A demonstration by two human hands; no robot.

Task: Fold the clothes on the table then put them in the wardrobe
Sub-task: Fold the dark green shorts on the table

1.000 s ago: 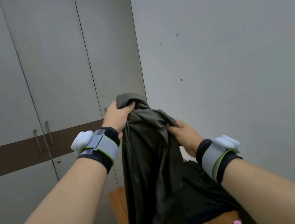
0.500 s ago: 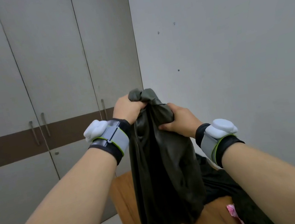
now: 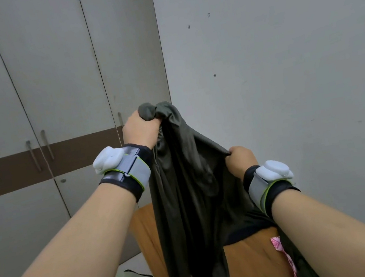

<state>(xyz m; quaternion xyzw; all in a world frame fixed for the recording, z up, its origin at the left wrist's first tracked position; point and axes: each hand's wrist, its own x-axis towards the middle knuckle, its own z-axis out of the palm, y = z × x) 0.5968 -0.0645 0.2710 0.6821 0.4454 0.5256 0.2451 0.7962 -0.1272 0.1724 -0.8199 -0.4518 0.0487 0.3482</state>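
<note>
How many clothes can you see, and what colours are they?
Olive-green garment, held up by left hand and right hand: 1
Black garment on the table: 1
Pink-and-white cloth on the table: 1
Total: 3

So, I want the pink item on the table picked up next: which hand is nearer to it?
Right. The right hand pinches the olive garment above the table, on the same side as the pink item. The left hand grips the garment's bunched top, higher and farther away.
</note>
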